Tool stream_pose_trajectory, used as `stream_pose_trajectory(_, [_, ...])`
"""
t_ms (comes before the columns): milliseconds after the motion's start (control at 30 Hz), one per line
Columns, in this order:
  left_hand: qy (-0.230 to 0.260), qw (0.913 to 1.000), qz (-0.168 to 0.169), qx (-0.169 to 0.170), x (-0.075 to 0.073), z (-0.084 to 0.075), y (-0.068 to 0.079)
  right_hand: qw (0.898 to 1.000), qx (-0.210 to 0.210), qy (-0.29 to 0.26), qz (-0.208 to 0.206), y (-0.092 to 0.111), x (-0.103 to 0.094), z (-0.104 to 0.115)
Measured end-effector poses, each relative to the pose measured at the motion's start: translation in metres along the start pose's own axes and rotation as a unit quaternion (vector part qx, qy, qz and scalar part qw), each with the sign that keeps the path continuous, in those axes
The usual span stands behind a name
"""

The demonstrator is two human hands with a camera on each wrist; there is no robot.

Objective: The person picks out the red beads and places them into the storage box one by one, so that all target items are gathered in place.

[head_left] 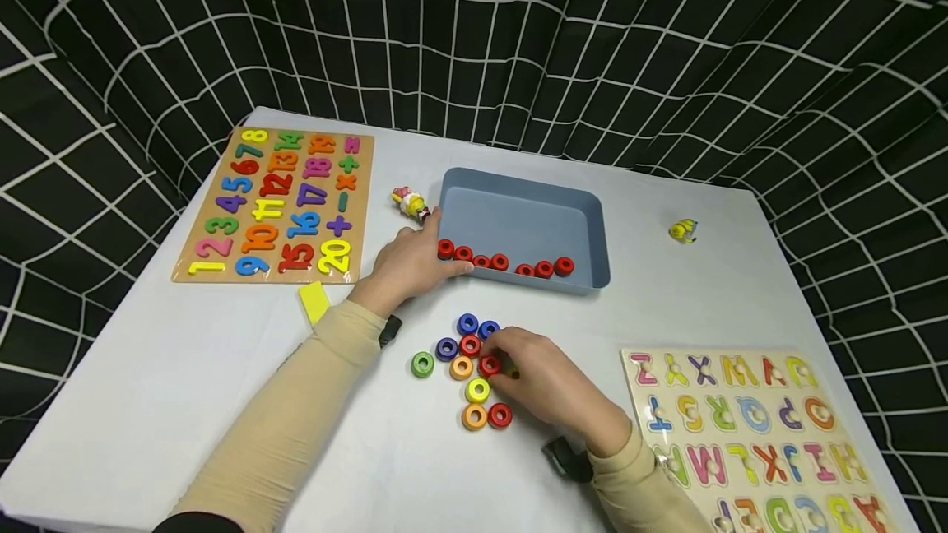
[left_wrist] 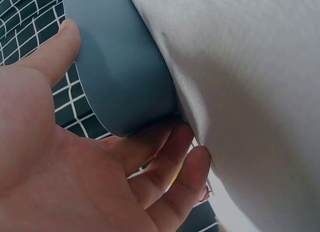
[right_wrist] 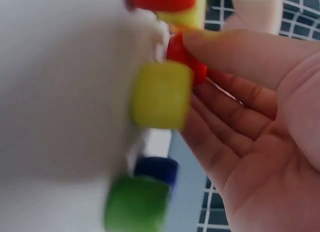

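At the front left corner of a blue-grey tray, my left hand grips the wall, thumb along the front. The left wrist view shows its fingers curled by the tray's corner. Several red beads lie along the tray's near side. In front of the tray, my right hand pinches a red bead between thumb and fingers, low among loose beads. Around it are a yellow bead, a green bead, a purple bead, and several orange, blue and red ones.
A number board lies at the back left, with a yellow piece near its front edge. An ice-cream-like toy sits left of the tray. A small yellow toy is at right, behind an alphabet board.
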State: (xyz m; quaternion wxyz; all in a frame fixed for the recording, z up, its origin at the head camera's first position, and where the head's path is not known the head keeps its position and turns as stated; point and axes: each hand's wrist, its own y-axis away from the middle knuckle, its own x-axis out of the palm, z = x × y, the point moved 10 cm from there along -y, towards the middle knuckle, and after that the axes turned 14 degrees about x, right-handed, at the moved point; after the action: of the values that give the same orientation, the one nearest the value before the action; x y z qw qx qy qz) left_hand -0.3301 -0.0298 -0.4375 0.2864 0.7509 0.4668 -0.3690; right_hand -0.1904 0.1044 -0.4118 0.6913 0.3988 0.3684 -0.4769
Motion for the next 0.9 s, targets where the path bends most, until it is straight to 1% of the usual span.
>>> stream_pose_trajectory(100, [0.003, 1.0000, -0.004, 0.001, -0.001, 0.000, 0.000, 0.999, -0.003, -0.035, -0.020, -0.003, -0.019, -0.006])
stream_pose_trajectory(200, [0.004, 1.0000, -0.007, 0.000, -0.001, 0.000, 0.000, 0.996, 0.007, -0.068, -0.064, -0.012, -0.045, -0.019])
stream_pose_trajectory(300, [0.002, 1.0000, -0.007, -0.001, -0.001, 0.001, 0.000, 0.988, 0.043, -0.104, -0.107, -0.029, -0.068, -0.038])
stream_pose_trajectory(400, [0.000, 1.0000, -0.004, -0.002, 0.000, 0.000, 0.000, 0.978, 0.082, -0.132, -0.137, -0.047, -0.082, -0.054])
stream_pose_trajectory(500, [0.000, 1.0000, 0.000, -0.003, 0.002, 0.001, -0.001, 0.974, 0.102, -0.138, -0.148, -0.067, -0.086, -0.064])
stream_pose_trajectory(633, [0.001, 1.0000, 0.001, -0.005, 0.003, 0.001, -0.001, 0.971, 0.129, -0.139, -0.144, -0.086, -0.083, -0.073])
stream_pose_trajectory(767, [-0.003, 1.0000, -0.003, -0.007, 0.002, 0.001, -0.001, 0.970, 0.150, -0.137, -0.131, -0.097, -0.078, -0.079])
stream_pose_trajectory(900, [-0.009, 0.9999, -0.005, -0.006, -0.001, 0.002, 0.000, 0.973, 0.147, -0.125, -0.128, -0.104, -0.073, -0.080])
